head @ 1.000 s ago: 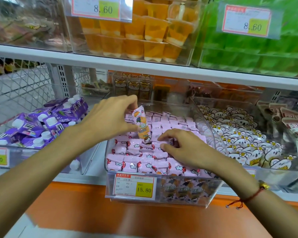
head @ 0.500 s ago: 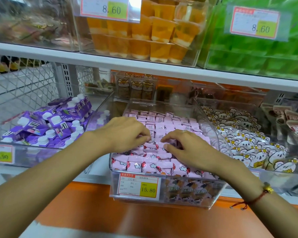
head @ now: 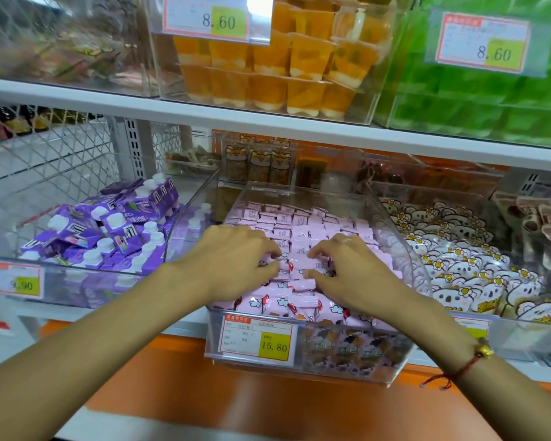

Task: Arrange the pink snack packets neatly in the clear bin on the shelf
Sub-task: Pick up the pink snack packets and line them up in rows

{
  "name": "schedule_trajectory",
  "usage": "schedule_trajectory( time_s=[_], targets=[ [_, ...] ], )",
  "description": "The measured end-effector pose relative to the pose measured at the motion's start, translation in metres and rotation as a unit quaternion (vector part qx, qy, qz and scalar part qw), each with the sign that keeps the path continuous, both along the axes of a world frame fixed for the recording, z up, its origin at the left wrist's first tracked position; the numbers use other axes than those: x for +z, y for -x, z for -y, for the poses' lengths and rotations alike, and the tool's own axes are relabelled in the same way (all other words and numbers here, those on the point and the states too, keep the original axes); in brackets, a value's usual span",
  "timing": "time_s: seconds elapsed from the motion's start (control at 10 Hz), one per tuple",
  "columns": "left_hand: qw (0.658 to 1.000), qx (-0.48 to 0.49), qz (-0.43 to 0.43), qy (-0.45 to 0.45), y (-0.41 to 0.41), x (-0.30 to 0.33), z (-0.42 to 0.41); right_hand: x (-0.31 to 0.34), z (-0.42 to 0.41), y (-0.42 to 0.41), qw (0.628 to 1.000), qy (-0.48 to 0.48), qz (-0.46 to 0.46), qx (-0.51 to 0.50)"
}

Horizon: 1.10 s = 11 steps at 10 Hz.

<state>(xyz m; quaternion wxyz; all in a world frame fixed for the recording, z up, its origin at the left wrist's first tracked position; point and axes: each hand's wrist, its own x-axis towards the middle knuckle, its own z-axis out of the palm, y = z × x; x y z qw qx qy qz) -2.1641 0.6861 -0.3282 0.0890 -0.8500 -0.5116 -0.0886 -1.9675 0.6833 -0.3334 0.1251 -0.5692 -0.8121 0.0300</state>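
clear bin (head: 404, 249) top open | upper shelf (head: 268, 122) overhead, well apart

clear bin tag (head: 257, 341): 15.80 | orange cups tag (head: 206, 16): 8.60 | green bin tag (head: 483, 43): 8.60

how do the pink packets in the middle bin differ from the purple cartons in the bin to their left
The small flat pink snack packets lie in fairly tidy rows, while the larger purple drink cartons with white caps are heaped at mixed angles. Both hands rest on the pink packets; nothing touches the purple cartons. Both lots sit in clear plastic bins with yellow price tags.
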Motion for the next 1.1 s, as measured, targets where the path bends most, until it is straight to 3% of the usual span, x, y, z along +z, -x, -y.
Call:
schedule_trajectory(
  time_s=[0.2,0.3,0.4,0.5,0.6,0.8,0.9,1.0,1.1],
  targets=[
    [0.996,-0.070,0.048,0.031,0.010,0.002,0.005,0.015,-0.011,-0.002,0.996,0.076,-0.036,0.027],
    [0.991,-0.099,0.062,0.059,0.010,0.001,0.008,0.019,-0.019,-0.003,0.997,0.030,-0.070,0.016],
    [0.994,-0.076,0.039,0.068,0.011,-0.001,0.006,0.016,-0.025,0.004,0.996,0.028,-0.069,0.045],
    [0.996,-0.075,0.019,0.054,0.013,0.001,0.005,0.017,-0.033,0.008,0.987,0.101,-0.087,0.092],
    [0.994,-0.090,0.028,0.060,0.011,0.002,0.008,0.020,-0.035,0.008,0.987,0.092,-0.094,0.094],
    [0.993,-0.094,0.050,0.058,0.007,0.002,0.012,0.012,-0.022,0.012,0.989,-0.084,0.088,0.085],
    [0.995,-0.090,0.011,0.052,0.008,0.004,0.013,0.012,-0.019,0.014,0.979,-0.144,0.098,0.104],
    [0.994,-0.093,-0.008,0.048,0.009,0.005,0.012,0.008,-0.020,0.013,0.976,-0.188,0.049,0.097],
    [0.994,-0.096,-0.016,0.049,0.010,0.005,0.012,0.008,-0.017,0.012,0.967,-0.236,-0.070,0.073]
  ],
)
